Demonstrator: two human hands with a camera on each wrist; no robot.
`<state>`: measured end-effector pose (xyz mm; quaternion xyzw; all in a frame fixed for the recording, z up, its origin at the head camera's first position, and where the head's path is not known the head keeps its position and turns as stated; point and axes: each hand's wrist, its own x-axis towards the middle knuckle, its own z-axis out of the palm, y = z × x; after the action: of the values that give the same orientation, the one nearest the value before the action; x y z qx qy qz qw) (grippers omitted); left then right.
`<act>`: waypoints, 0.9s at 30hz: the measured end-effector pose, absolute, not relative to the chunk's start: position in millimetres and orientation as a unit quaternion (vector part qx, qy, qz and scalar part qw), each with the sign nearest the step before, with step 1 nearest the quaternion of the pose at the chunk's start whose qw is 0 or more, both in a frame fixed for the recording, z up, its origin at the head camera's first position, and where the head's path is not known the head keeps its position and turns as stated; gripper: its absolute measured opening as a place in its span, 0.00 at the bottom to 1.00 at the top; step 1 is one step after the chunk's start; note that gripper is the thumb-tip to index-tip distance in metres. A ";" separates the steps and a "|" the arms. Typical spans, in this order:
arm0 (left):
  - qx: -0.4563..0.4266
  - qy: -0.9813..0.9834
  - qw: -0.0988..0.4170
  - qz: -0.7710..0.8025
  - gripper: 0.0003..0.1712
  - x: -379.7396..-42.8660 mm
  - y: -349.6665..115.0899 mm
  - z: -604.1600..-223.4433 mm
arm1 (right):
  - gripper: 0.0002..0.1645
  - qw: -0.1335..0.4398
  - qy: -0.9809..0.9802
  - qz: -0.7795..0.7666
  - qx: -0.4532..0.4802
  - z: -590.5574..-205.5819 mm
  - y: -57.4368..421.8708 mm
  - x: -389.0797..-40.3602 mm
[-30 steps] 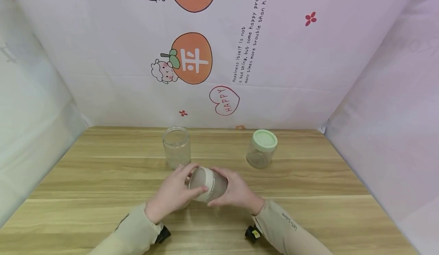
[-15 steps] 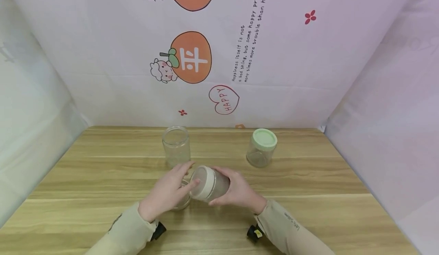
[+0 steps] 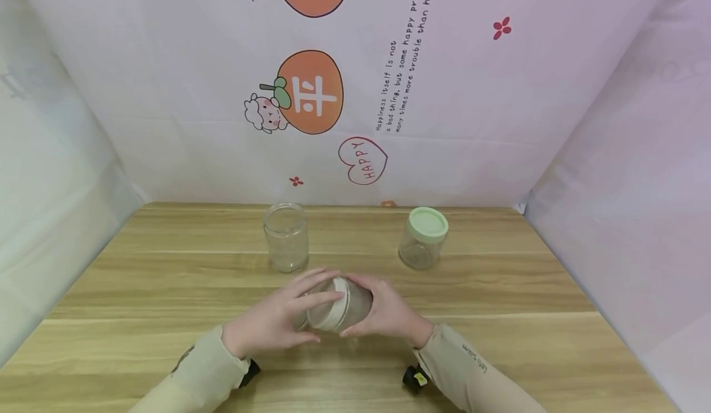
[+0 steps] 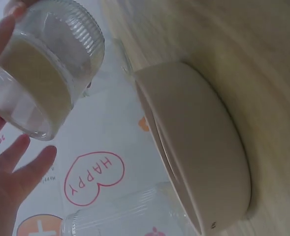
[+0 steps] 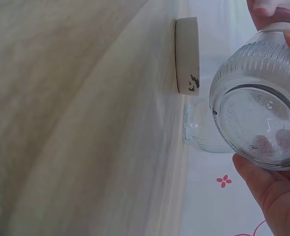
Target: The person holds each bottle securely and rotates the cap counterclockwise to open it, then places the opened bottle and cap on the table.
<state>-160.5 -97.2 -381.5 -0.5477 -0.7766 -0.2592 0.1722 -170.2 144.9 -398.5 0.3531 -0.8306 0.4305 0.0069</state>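
Note:
My right hand (image 3: 391, 314) grips the body of a ribbed clear glass jar (image 3: 360, 305), tilted on its side above the table. Its lid (image 3: 335, 315), a cream band with a see-through top, points left. My left hand (image 3: 272, 319) spreads its fingers about the lid, some fingertips lying over the band and the thumb apart below. Pinkish blotches show through the jar's base (image 5: 253, 118) in the right wrist view. Close by on the table, a low beige round piece (image 4: 199, 147) appears in the left wrist view; the left hand mostly hides it in the head view.
Toward the back left stands a tall clear glass jar (image 3: 286, 240) without a lid. Another glass jar (image 3: 423, 240) with a pale green lid stands at the back right. A white printed cloth (image 3: 444, 92) hangs behind the wooden table (image 3: 500, 345).
The left hand came off the lid to the left, then moved back with fingers spread about it. The right hand still holds the jar, which dipped slightly.

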 end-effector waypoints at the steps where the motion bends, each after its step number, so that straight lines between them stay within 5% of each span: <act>1: -0.554 -0.772 0.177 -0.258 0.48 -161.2 -97.4 -381.4 | 0.53 0.009 -0.830 0.430 0.356 -398.5 144.9 -170.4; 27: -0.519 -0.784 0.209 -0.270 0.43 -162.3 -88.5 -388.7 | 0.53 -0.008 -0.826 0.440 0.351 -400.8 147.5 -172.5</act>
<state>-162.3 -88.5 -388.7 -0.5191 -0.7837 -0.2697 0.2090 -172.5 147.5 -400.8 0.3508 -0.8265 0.4402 -0.0077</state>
